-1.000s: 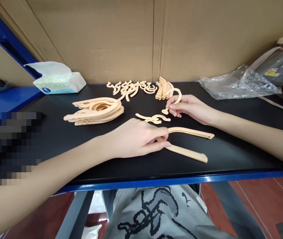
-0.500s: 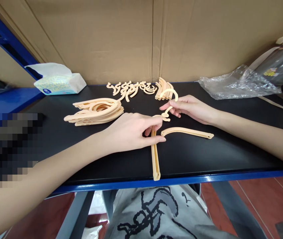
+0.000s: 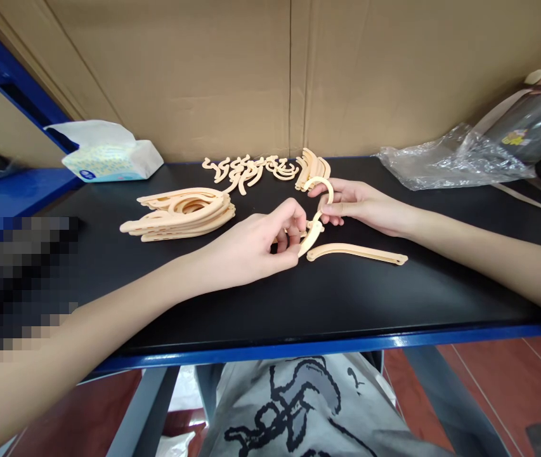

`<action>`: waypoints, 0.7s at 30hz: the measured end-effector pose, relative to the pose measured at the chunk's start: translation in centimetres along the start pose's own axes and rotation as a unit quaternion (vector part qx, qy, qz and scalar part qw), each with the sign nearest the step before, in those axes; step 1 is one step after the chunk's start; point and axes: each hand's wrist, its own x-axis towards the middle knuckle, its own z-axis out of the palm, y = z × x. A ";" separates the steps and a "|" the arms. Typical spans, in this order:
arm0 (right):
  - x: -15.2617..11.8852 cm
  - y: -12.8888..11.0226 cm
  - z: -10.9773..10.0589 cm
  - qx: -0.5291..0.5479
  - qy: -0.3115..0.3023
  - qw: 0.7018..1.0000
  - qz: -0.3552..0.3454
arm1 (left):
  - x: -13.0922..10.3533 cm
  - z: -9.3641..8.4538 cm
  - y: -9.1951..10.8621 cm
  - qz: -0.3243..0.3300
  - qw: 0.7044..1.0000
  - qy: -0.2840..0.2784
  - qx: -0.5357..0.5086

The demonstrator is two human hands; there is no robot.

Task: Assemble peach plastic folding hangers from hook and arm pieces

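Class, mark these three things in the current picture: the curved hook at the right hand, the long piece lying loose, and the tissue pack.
Curved hook [image 3: 331, 192]: head view, on its bend.
Long piece [image 3: 358, 250]: head view, mid-length.
Tissue pack [image 3: 108, 160]: head view, front side.

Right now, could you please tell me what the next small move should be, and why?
Probably press the hook gently onto the strip: the right hand holds the hook, the left hand pinches the strip, and their ends overlap in view, though whether they are joined I cannot tell.
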 end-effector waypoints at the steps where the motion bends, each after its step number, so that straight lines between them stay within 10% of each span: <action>1: 0.0 0.0 0.0 -0.002 -0.001 1.000 0.000 | -0.1 0.0 0.0 0.001 1.000 0.006 0.006; 21: -0.1 0.0 -0.2 -0.020 -0.013 1.000 0.000 | -0.3 0.3 0.4 0.018 0.962 0.025 0.270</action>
